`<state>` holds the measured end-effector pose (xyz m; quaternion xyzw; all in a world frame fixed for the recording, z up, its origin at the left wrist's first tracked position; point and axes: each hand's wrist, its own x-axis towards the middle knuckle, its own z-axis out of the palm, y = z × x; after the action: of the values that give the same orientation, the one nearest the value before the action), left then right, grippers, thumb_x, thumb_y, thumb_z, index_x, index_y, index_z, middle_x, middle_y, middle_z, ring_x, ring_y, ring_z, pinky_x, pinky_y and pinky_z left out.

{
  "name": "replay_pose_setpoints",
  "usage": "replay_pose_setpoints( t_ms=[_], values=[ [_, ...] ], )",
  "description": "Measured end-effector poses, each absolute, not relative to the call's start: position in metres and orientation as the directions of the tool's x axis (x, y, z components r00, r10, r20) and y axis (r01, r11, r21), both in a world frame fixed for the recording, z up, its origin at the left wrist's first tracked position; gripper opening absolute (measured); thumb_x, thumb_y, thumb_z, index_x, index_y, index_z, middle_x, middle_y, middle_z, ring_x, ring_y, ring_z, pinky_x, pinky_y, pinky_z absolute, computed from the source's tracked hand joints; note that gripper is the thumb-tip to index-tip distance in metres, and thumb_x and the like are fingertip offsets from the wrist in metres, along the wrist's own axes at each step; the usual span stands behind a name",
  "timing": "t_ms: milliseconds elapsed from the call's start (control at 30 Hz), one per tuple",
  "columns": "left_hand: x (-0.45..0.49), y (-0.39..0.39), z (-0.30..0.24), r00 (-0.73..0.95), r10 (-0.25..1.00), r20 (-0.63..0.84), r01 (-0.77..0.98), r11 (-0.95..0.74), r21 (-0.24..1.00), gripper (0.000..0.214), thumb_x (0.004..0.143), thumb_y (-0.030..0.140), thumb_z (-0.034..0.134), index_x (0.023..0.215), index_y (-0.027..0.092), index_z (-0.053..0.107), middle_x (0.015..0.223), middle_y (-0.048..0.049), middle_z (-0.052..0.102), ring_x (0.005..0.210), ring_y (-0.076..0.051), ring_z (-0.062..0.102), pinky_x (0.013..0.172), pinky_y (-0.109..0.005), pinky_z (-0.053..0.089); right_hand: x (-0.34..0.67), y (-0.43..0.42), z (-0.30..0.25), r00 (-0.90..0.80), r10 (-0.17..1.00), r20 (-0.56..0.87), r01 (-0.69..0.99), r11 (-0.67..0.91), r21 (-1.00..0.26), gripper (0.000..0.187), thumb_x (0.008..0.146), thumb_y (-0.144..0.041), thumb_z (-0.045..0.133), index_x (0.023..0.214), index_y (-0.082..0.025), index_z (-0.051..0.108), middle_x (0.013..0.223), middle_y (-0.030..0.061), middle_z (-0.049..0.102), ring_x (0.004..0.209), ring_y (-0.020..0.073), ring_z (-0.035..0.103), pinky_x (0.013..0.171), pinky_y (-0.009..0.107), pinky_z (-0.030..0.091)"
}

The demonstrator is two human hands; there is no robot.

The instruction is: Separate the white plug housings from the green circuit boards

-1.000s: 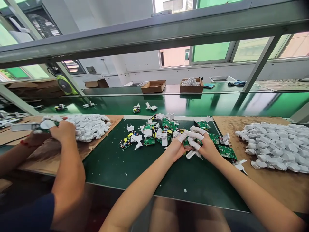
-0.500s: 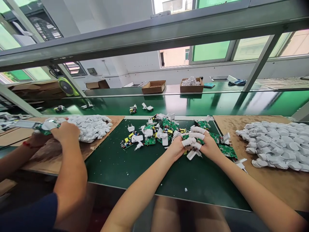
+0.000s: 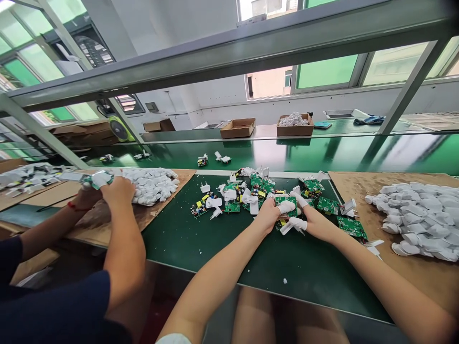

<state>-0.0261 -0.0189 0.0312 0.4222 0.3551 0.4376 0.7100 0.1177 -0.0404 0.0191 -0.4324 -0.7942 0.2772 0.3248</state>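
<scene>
My left hand and my right hand meet over the green mat, both wearing white finger cots. Together they are closed on a small green circuit board with a white plug piece under it. Behind them lies a scatter of circuit boards and white plug parts. More green boards lie just right of my right hand.
A heap of white plastic shells lies on brown cardboard at the right. A co-worker's hands at the left hold a part beside another white heap. Two cardboard boxes stand beyond the green conveyor.
My view has swung slightly left, so everything sits further right in frame. My hands stay pressed together on the board, the fingers shifting a little. The co-worker's hands keep working.
</scene>
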Motion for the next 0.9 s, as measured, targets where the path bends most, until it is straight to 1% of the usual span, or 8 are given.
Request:
replay_pose_setpoints(
  t_ms=[267,400,467,567,667,767,833,900],
  values=[
    [-0.025,-0.023,0.034,0.309,0.947,-0.091,-0.328,0.196,0.924,0.045,0.046,0.036,0.073,0.08,0.011,0.057,0.068,-0.0041,0.059,0.063,-0.015,0.056,0.056,-0.025,0.045,0.101,-0.051,0.02,-0.284,0.919,0.274,0.737,0.392,-0.551,0.059,0.081,-0.036,0.034,0.132,-0.012,0.017,0.081,0.0103,0.056,0.074,0.0242,0.054,0.067,0.037,0.043],
    [-0.023,-0.022,0.032,0.277,0.954,-0.113,-0.362,0.212,0.907,0.042,0.047,0.039,0.073,0.074,0.012,0.055,0.063,-0.0021,0.057,0.064,-0.015,0.056,0.055,-0.023,0.045,0.103,-0.053,0.029,-0.24,0.936,0.256,0.71,0.349,-0.612,0.059,0.073,-0.041,0.047,0.124,-0.013,0.034,0.086,0.0123,0.055,0.079,0.0258,0.053,0.069,0.039,0.041],
    [-0.023,-0.019,0.033,0.227,0.958,-0.176,-0.407,0.258,0.877,0.042,0.048,0.041,0.072,0.074,0.014,0.053,0.062,-0.0008,0.056,0.063,-0.014,0.057,0.054,-0.022,0.046,0.107,-0.056,0.047,-0.138,0.936,0.324,0.525,0.347,-0.778,0.059,0.068,-0.047,0.054,0.117,-0.017,0.041,0.096,0.0121,0.054,0.087,0.0258,0.051,0.074,0.039,0.04],
    [-0.023,-0.015,0.033,0.239,0.939,-0.248,-0.492,0.337,0.802,0.04,0.056,0.045,0.067,0.077,0.015,0.052,0.065,-0.0015,0.058,0.064,-0.014,0.058,0.056,-0.024,0.047,0.111,-0.066,0.092,0.132,0.942,0.307,-0.251,0.331,-0.91,0.046,0.075,-0.054,0.04,0.108,-0.021,0.045,0.099,0.0071,0.054,0.087,0.0198,0.053,0.07,0.033,0.044],
    [-0.022,-0.012,0.032,0.345,0.917,-0.2,-0.526,0.365,0.768,0.038,0.064,0.048,0.059,0.083,0.014,0.054,0.07,-0.0047,0.06,0.073,-0.018,0.059,0.063,-0.029,0.049,0.105,-0.073,0.142,0.222,0.957,0.187,-0.924,0.268,-0.274,0.044,0.084,-0.049,0.021,0.1,-0.021,0.052,0.089,0.0059,0.057,0.083,0.0182,0.055,0.061,0.029,0.045],
    [-0.021,-0.011,0.029,0.353,0.918,-0.181,-0.521,0.354,0.777,0.032,0.069,0.045,0.055,0.087,0.019,0.056,0.07,-0.0025,0.061,0.082,-0.02,0.058,0.067,-0.03,0.049,0.1,-0.059,0.159,0.228,0.962,0.152,-0.934,0.171,0.315,0.042,0.083,-0.043,0.025,0.1,-0.019,0.056,0.084,0.0081,0.058,0.085,0.0223,0.055,0.06,0.032,0.045],
    [-0.019,-0.012,0.027,0.35,0.919,-0.182,-0.516,0.352,0.781,0.025,0.071,0.044,0.051,0.088,0.027,0.056,0.068,0.0006,0.061,0.087,-0.02,0.057,0.068,-0.029,0.049,0.106,-0.039,0.146,0.281,0.957,0.078,-0.907,0.238,0.349,0.04,0.081,-0.041,0.029,0.102,-0.02,0.056,0.083,0.0077,0.058,0.082,0.0228,0.056,0.058,0.033,0.045],
    [-0.018,-0.013,0.026,0.348,0.92,-0.181,-0.518,0.349,0.781,0.02,0.074,0.043,0.049,0.088,0.032,0.056,0.067,0.0022,0.061,0.091,-0.019,0.056,0.069,-0.028,0.049,0.117,-0.02,0.122,0.392,0.92,0.0,-0.911,0.389,0.136,0.04,0.08,-0.04,0.029,0.105,-0.023,0.054,0.084,0.0062,0.059,0.084,0.0209,0.055,0.059,0.031,0.046]
  ],
)
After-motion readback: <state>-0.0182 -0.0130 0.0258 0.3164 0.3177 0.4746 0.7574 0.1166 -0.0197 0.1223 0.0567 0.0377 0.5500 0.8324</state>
